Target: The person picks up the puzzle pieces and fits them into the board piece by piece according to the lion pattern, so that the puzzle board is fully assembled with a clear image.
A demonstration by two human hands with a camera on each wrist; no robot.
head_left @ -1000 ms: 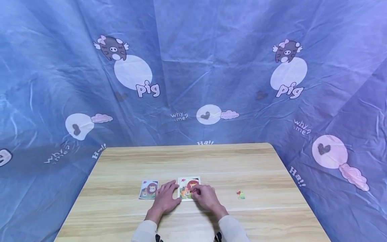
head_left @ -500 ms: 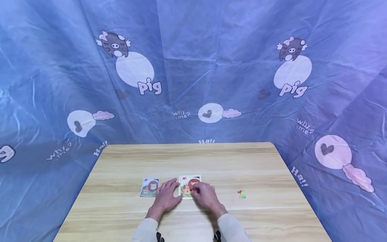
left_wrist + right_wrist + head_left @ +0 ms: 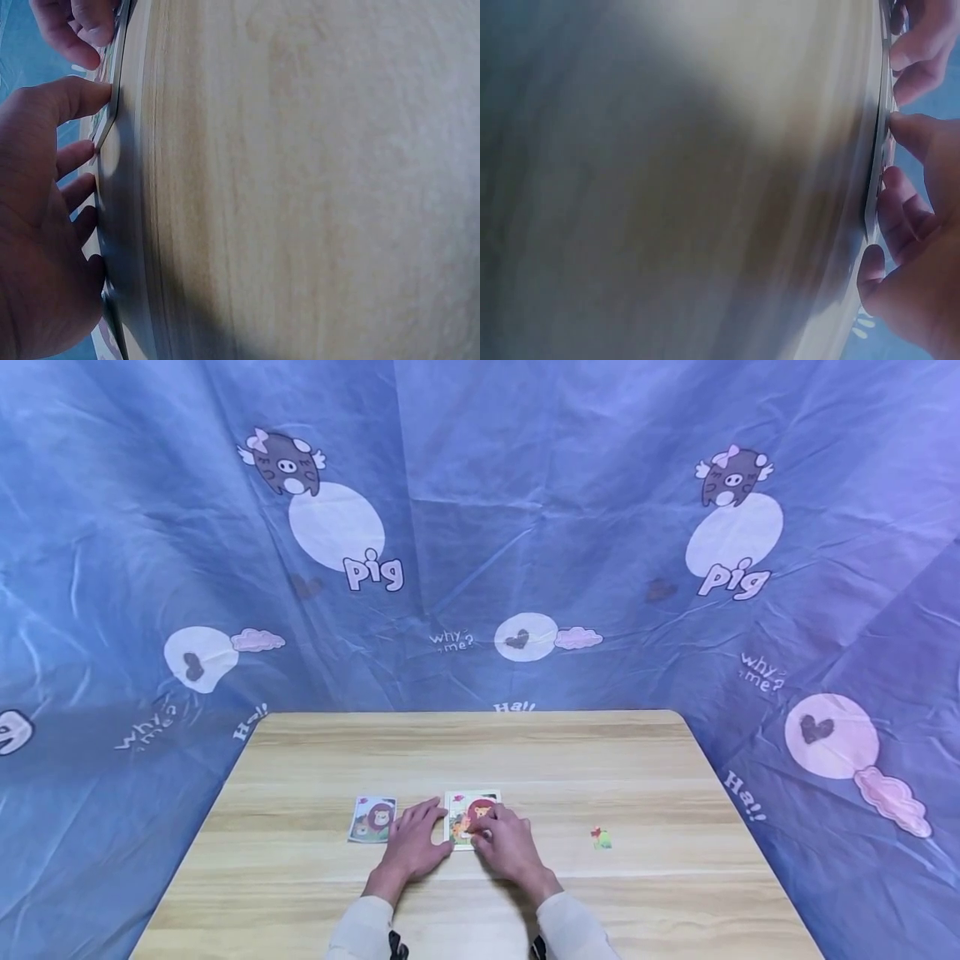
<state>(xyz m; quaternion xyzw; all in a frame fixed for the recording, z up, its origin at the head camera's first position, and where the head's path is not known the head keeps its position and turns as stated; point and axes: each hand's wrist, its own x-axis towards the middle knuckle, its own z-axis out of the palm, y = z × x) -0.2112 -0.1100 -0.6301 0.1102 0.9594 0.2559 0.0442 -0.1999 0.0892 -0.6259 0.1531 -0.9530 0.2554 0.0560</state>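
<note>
A small jigsaw puzzle [image 3: 460, 816] in a pale frame lies on the table, its picture showing a red-maned lion and smaller animals. Along its left edge rests my left hand [image 3: 412, 843], fingers spread, with the thumb at the near corner; the left wrist view shows that thumb touching the frame [image 3: 115, 101]. My right hand [image 3: 512, 847] reaches over the puzzle's right part, fingertips down on the picture and covering some of it. In the right wrist view its thumb [image 3: 911, 133] touches the puzzle's edge. No loose piece shows between its fingers.
Left of my left hand lies a picture card [image 3: 372, 818] with a similar lion, partly covered by that hand. Loose puzzle pieces [image 3: 602, 838] in red and green lie to the right. A blue printed cloth [image 3: 480, 543] hangs behind and beside the wooden table [image 3: 480, 752].
My right fingers, earlier bunched over a small red bit on the puzzle, have loosened and shifted slightly left. The left hand stays at the frame. The head view has tilted slightly.
</note>
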